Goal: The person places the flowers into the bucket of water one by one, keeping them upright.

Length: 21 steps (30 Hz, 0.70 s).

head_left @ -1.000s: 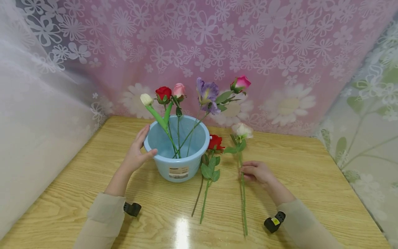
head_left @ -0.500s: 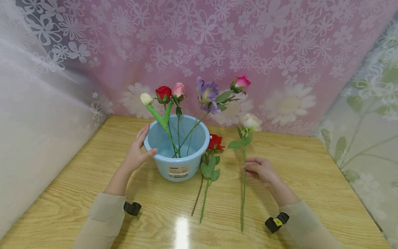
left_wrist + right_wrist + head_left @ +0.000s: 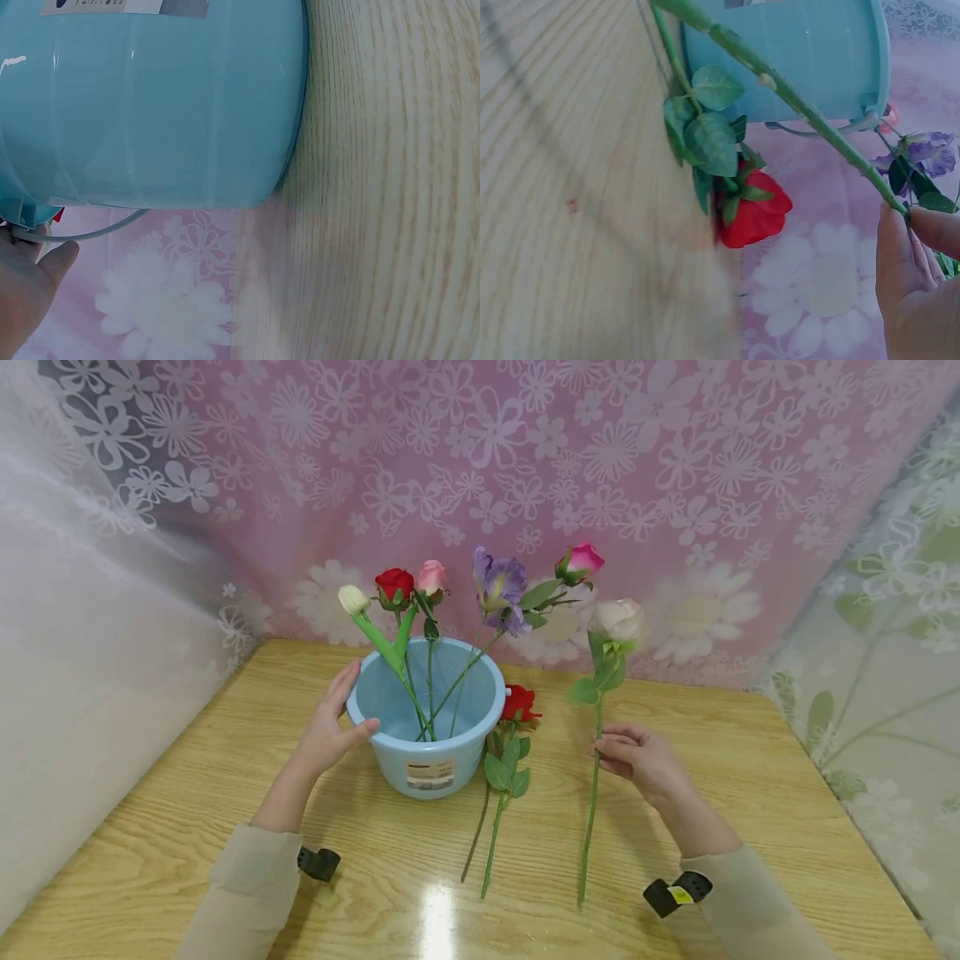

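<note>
1. Pink curtain: hangs beyond the table's far edge.
2. Wooden table: carries the bucket and the loose stems.
3. Blue bucket: stands upright, left of the table's middle and towards the far edge.
4. White rose: held bloom up over the table's right half, well apart from the bucket. From where I stand, I cannot tell whether its lower end touches the wood.
5. Flowers standing in the bucket: white tulip, upright red rose, pale pink rose, purple flower, bright pink rose. Several lean outward, probably because so wide a mouth gives thin stems little support.
6. Lying red rose: just right of the bucket, bloom towards the far edge, presumably laid there for easy reach.
7. Brown stem: lies alongside; its bloom is hidden from me.
8. Left hand: grasping the bucket's left rim, thumb over the edge, fingers outside, apparently to steady it.
9. Right hand: pinching the white rose partway along its stem, likely to balance the heavy bloom.
10. Label: on the bucket's near side.
</note>
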{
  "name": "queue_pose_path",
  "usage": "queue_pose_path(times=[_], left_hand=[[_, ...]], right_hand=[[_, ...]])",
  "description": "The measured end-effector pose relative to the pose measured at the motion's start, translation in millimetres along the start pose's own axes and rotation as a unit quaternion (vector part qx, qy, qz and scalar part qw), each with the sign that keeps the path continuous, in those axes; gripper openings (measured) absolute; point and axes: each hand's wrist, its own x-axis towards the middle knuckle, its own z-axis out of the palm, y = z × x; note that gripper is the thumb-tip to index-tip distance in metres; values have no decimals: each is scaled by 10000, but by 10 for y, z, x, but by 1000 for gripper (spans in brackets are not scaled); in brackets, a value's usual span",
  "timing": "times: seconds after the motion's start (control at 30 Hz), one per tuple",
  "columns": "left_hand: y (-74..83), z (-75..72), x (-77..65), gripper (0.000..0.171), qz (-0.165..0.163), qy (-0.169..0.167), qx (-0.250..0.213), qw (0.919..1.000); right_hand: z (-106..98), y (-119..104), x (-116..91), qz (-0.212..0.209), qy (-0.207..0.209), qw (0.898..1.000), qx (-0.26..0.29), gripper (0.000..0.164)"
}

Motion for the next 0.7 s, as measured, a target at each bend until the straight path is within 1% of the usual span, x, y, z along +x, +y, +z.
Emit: queue_pose_path(times=[0.27, 0.5, 0.7], left_hand=[[-4, -3, -4, 80, 8, -4, -16, 10000], [-313, -17, 30, 80, 43, 14, 69, 10000], [-378, -11, 27, 81, 136, 43, 75, 9999]], right_hand=[[58, -147, -43, -165, -117, 9996, 197, 16], [128, -261, -65, -323, -132, 9993, 103, 16], [229, -371, -86, -390, -123, 9992, -52, 13]])
